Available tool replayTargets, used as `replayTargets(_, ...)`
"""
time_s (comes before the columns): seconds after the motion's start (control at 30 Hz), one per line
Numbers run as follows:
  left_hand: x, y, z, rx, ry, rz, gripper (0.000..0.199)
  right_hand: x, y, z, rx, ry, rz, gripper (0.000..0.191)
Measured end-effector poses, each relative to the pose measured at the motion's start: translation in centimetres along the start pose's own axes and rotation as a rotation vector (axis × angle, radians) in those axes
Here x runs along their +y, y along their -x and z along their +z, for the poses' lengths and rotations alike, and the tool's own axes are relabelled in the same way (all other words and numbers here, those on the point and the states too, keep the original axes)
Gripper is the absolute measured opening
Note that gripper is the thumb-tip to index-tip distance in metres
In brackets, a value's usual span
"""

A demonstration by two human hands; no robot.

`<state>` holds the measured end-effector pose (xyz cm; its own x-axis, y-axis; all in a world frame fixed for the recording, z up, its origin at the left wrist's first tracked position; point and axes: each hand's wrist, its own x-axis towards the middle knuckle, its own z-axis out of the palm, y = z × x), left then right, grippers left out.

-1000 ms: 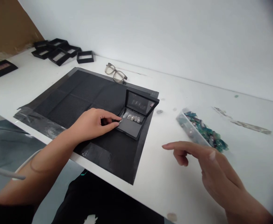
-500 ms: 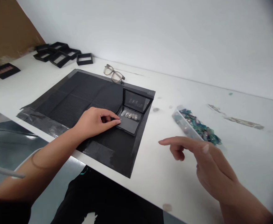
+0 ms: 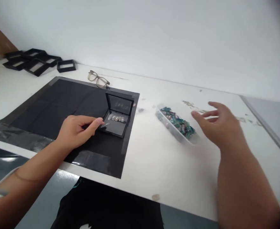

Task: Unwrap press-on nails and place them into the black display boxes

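A black hinged case (image 3: 124, 131) stands on the dark mat with its lid up. Along the back of its base runs a row of pale false nails (image 3: 116, 118), several of them with light crescent marks. My left hand (image 3: 76, 131) is at the case's left side, thumb and forefinger pinching one small clear false nail (image 3: 106, 124) over the base. To the right, my right hand (image 3: 219, 122) is raised with its fingers apart and nothing in them. It hovers just right of a clear plastic box (image 3: 174, 131) full of green, teal and pinkish pieces (image 3: 178, 121).
Several black open frames (image 3: 36, 66) lie at the back left, with eyeglasses (image 3: 99, 79) at the far edge of the black mat (image 3: 65, 98). A light panel edge (image 3: 269, 127) lies at the right. A white wall (image 3: 140, 38) closes off the back.
The view has turned to the right. My right hand has moved from in front of the plastic box to its right side, and its fingers have spread. The left hand has lifted the false nail slightly.
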<state>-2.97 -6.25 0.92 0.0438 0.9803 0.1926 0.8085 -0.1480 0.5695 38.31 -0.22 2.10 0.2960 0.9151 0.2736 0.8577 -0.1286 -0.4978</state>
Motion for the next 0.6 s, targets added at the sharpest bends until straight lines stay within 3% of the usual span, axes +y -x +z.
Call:
replayTargets(0.07,0.0,0.3,0.0,0.088,0.032,0.087,0.036,0.0,0.1,0.4,-0.112,-0.051,-0.020,0.059)
replayTargets(0.13,0.4,0.6,0.0,0.124,0.070,0.248,0.029,-0.3,0.5,0.8,-0.193,-0.103,-0.064,0.042)
replayTargets(0.27,2.3,0.9,0.5,0.051,0.088,0.658,0.016,-1.3,1.5,0.9,-0.338,-0.182,-0.159,0.031)
replayTargets(0.4,5.2,0.2,1.8,0.034,0.040,0.979,0.013,-2.1,2.4,0.5,-0.527,-0.261,-0.317,0.031)
replayTargets(0.5,6.9,-1.0,3.3,-0.101,-0.010,1.145,0.029,-2.4,2.8,0.2,-0.391,-0.270,-0.383,0.031)
replayTargets(0.6,7.6,-2.0,4.5,-0.306,-0.003,1.049,0.044,-2.8,3.1,0.0,-0.195,-0.262,-0.413,0.022)
